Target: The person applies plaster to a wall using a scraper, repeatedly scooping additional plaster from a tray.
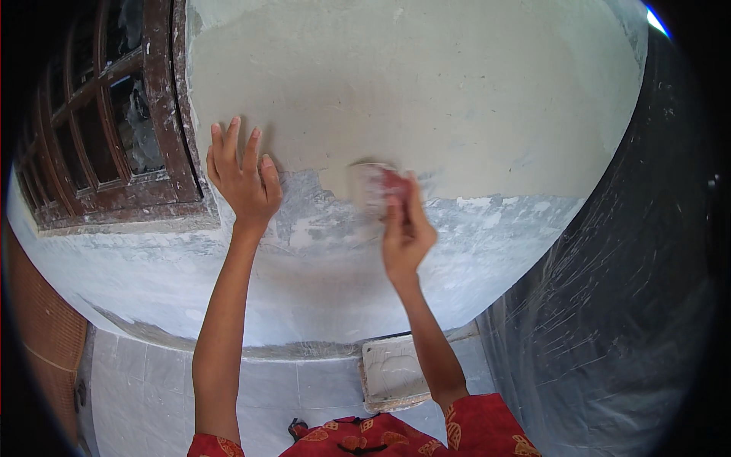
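Observation:
My right hand grips a red putty scraper, its wide blade smeared with pale filler and blurred by motion. The scraper is at the wall, where the beige coat meets a patchy grey and white band. To its left, my left hand rests against the wall with fingers spread and nothing in it. That hand is close to the window frame. Below it, torn edges of the beige coat show grey underneath.
A brown wooden window with several panes is at the left. Dark plastic sheeting hangs along the right. On the tiled floor by the wall stands a shallow tray with pale paste. A brown woven panel is at far left.

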A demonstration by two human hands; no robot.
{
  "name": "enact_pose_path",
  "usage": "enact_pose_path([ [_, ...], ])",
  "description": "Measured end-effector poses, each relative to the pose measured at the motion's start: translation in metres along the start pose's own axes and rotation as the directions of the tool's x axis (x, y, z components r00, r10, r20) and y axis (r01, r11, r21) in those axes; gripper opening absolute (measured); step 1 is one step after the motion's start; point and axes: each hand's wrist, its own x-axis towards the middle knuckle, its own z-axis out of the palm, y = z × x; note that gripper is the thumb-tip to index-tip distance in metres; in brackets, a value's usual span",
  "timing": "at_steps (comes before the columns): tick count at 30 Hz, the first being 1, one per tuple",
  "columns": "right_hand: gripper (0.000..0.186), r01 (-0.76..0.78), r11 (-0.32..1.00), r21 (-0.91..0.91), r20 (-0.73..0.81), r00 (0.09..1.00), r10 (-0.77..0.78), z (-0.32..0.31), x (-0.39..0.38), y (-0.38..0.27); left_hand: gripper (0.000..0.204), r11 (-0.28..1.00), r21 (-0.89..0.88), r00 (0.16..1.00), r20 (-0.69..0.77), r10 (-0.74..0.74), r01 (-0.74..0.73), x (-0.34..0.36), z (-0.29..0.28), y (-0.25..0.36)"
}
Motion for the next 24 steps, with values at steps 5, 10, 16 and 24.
enact_pose_path([
  [5, 0.038, -0.196, 0.958, 0.21, -0.185, 0.954, 0.235, -0.025, 0.016, -0.024, 0.046, 0.999, 0.041, 1.0, 0.011, 0.006, -0.007, 0.001, -0.004, -0.001],
  [10, 0.04, 0.035, 0.999, 0.036, 0.044, 0.998, -0.036, 0.018, -0.003, -0.011, 0.045, 1.0, -0.012, 1.0, -0.011, -0.029, 0.029, -0.002, 0.004, 0.007],
  [16, 0.038, -0.209, 0.945, 0.251, -0.202, 0.944, 0.262, -0.017, 0.018, -0.01, 0.046, 0.998, 0.06, 1.0, -0.003, 0.012, -0.011, -0.001, -0.007, -0.004],
  [24, 0.04, -0.005, 0.999, 0.037, 0.021, 1.0, 0.004, 0.022, 0.0, -0.008, 0.045, 1.0, 0.003, 1.0, 0.001, -0.018, 0.018, -0.002, 0.001, 0.003],
])
